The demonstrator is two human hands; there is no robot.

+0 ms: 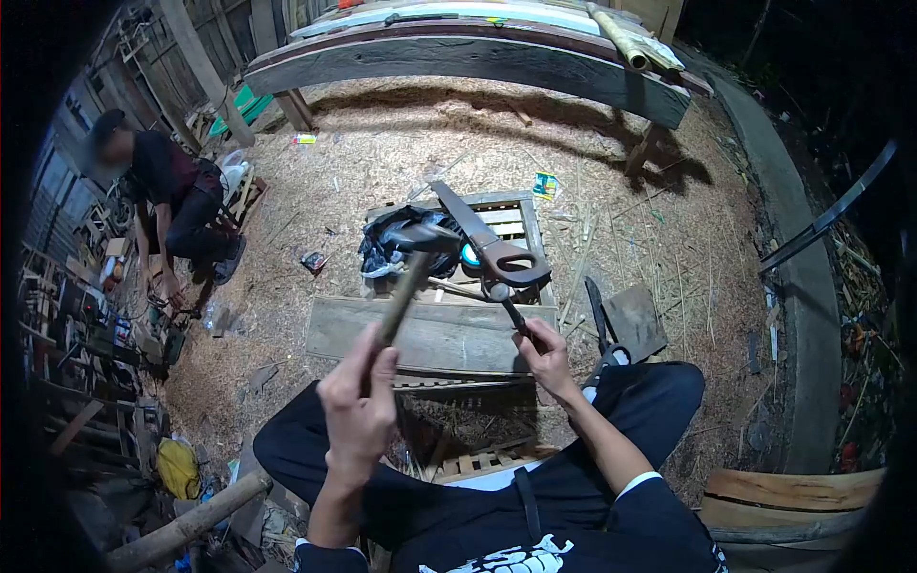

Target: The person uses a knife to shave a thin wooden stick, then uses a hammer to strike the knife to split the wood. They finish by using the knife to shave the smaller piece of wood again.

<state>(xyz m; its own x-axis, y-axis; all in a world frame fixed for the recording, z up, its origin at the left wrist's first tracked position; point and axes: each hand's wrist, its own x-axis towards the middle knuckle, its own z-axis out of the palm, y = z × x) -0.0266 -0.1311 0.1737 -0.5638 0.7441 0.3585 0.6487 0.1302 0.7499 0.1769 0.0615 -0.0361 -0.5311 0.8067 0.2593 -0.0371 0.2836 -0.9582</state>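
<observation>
My left hand (358, 406) is wrapped round the wooden handle of a hammer (409, 286), raised and tilted over a wooden plank (420, 334); its metal head is blurred. In my right hand (546, 361) is a dark-handled tool with a round metal end (500, 292); its exact kind I cannot make out. Just beyond that end lies a handsaw (468, 222) with a brown handle, on a slatted wooden crate (521, 212). A black plastic bag (382, 234) and a blue-and-white round item (469, 256) are on the crate too.
Another saw (600, 315) stands near my right knee by a flat board (635, 320). Beyond is a long wooden bench (458, 59) with a bamboo pole (616, 36). A person (177, 196) crouches at the left among clutter. Wood shavings cover the ground (287, 253).
</observation>
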